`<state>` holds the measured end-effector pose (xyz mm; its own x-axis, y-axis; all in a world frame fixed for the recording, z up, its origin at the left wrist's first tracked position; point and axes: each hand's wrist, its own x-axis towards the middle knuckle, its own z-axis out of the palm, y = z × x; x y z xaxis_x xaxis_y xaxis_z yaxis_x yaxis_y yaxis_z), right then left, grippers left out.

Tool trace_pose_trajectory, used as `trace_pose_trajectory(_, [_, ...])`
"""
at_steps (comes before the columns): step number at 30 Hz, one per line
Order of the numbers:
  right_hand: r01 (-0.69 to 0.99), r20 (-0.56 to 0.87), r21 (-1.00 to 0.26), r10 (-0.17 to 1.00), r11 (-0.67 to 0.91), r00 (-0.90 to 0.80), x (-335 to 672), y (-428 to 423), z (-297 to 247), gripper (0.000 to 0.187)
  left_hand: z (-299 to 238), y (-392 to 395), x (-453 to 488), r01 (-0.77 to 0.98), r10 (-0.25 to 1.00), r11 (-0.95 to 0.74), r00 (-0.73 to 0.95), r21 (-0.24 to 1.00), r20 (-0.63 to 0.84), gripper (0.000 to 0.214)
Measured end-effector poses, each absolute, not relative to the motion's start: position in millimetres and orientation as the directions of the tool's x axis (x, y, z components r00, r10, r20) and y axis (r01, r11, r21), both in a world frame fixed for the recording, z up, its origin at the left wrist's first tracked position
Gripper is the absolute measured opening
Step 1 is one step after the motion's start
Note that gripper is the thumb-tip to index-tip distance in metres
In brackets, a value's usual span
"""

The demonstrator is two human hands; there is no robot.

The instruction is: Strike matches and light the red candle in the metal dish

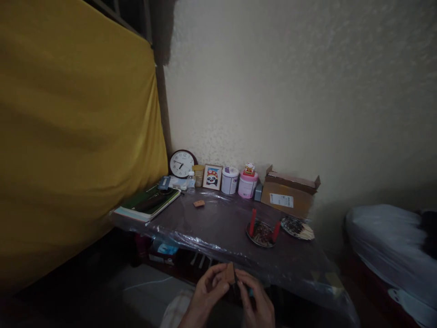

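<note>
In front of the table's near edge, my left hand (211, 289) pinches a small brown box that looks like a matchbox (230, 273) between thumb and fingers. My right hand (254, 296) is closed against the box's dark right side, and its fingertips meet there. Whether those fingertips grip the box or something small beside it is hard to make out in the dim light. A flat orange-brown piece (199, 203), similar in colour, lies on the table. Two red candles (252, 222) stand on a dark plate (261, 244) strewn with small bits.
A second plate (297, 228) holds dark-tipped pale sticks. Along the wall stand a clock (182, 164), a panda picture (212, 177), two tins (230, 180) and a cardboard box (287, 193). Books (148, 205) lie left, beside a yellow curtain (78, 114). Plastic sheeting covers the table (211, 223).
</note>
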<state>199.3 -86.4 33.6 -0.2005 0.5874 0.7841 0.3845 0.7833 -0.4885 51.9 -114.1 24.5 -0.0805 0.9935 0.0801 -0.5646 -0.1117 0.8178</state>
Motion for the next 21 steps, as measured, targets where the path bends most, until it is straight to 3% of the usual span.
trace_pose_trajectory(21, [0.375,0.800,-0.492,0.578,0.786,-0.162,193.4,-83.5,45.5,0.015,42.4,-112.7,51.2,-0.504,0.986,-0.119,-0.164,0.856,0.040,0.034])
